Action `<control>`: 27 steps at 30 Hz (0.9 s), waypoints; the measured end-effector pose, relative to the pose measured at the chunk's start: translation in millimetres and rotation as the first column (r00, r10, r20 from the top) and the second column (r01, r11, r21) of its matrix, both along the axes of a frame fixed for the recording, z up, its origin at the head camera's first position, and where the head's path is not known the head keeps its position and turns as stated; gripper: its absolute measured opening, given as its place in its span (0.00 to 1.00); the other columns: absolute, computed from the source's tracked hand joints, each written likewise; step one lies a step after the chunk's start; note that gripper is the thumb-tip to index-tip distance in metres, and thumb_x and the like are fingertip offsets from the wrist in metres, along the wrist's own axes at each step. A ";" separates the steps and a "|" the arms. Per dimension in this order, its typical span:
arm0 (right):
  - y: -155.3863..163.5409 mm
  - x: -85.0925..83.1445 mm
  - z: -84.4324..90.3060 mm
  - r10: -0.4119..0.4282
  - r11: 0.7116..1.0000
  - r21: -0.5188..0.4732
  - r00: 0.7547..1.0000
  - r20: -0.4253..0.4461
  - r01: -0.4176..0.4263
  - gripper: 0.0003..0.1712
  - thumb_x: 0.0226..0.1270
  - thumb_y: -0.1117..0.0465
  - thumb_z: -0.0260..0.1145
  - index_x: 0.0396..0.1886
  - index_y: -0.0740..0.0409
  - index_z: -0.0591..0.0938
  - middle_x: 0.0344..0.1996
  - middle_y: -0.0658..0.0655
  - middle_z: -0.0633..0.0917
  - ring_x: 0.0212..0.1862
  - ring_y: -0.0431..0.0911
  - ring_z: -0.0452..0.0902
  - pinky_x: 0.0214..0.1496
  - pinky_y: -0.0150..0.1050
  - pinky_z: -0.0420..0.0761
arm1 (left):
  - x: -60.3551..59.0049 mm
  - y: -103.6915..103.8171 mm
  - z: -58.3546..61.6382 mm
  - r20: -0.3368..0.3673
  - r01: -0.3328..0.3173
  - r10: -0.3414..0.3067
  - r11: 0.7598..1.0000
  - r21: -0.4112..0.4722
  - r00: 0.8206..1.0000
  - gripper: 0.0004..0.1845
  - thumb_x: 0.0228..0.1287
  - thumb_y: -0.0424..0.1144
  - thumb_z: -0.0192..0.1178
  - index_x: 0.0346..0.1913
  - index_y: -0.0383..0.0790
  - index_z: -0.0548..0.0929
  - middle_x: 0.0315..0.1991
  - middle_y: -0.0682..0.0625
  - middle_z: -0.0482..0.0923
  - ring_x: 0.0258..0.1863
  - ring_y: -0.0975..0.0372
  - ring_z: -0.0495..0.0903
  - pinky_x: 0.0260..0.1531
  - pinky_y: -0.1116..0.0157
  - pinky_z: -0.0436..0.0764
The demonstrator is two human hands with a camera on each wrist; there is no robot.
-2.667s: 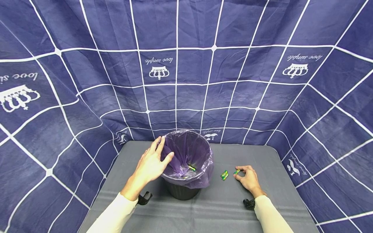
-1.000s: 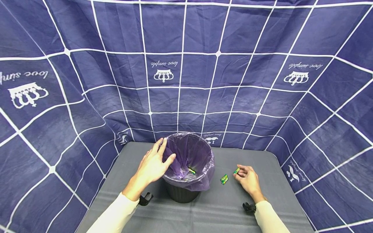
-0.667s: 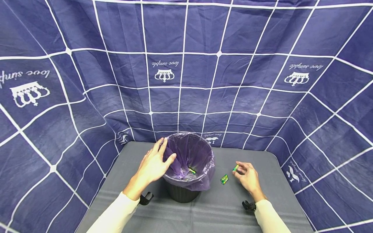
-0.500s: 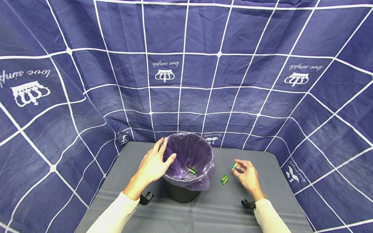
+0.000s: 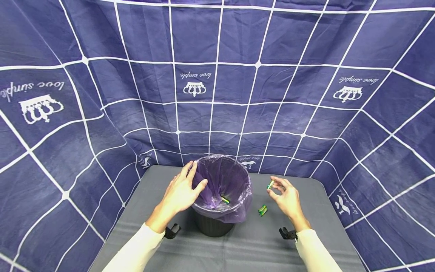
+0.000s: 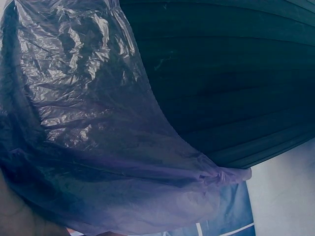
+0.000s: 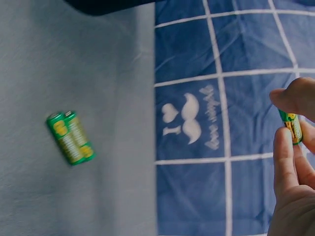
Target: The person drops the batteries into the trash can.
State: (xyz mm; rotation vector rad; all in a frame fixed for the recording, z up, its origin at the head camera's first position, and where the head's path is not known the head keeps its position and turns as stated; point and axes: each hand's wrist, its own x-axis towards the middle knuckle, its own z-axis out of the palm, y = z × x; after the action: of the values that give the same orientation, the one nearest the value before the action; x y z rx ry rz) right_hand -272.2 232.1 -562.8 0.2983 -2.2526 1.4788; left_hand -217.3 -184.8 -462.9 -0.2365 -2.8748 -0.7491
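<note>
Right hand has a green battery pinched at the fingertips, lifted off the counter right of the bin. I'd carry it well over the rim (left hand rests there, fingers relaxed) before letting go.

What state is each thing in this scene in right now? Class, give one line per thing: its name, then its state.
Left hand: resting on the bin's rim, thumb hooked inside.
Right hand: raised off the table, pinching one battery.
Held battery: in the air, between fingertips.
Battery pair: lying side by side on the table.
Bin: upright, open, lined with a purple bag.
Battery in bin: lying inside.
</note>
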 end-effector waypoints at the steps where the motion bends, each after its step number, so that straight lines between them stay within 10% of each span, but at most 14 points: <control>1: -1.3 0.5 3.8 0.008 1.000 -0.002 1.000 -0.014 -0.009 0.33 0.57 0.85 0.85 0.64 0.69 0.92 0.61 0.70 0.92 0.54 0.34 0.88 0.63 0.23 0.88 | -0.2 0.5 -0.2 -0.002 0.003 -0.003 1.000 0.001 1.000 0.48 0.87 0.66 0.57 0.96 0.43 0.60 0.95 0.37 0.58 0.85 0.26 0.73 0.85 0.27 0.70; 27: -54.6 17.3 115.7 0.117 0.979 0.184 0.984 -0.131 -0.092 0.33 0.62 0.75 0.88 0.68 0.65 0.91 0.48 0.61 0.93 0.48 0.49 0.95 0.60 0.22 0.89 | 0.0 2.9 -0.8 -0.001 -0.006 0.006 1.000 0.004 1.000 0.48 0.87 0.66 0.57 0.96 0.43 0.59 0.95 0.38 0.59 0.85 0.27 0.73 0.84 0.26 0.71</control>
State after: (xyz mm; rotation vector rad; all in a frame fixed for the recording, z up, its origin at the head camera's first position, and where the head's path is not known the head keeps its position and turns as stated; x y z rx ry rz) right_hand -254.9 177.6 -447.1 0.5670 -2.2866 1.2649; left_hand -217.3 -181.9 -463.7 -0.2275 -2.8715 -0.7533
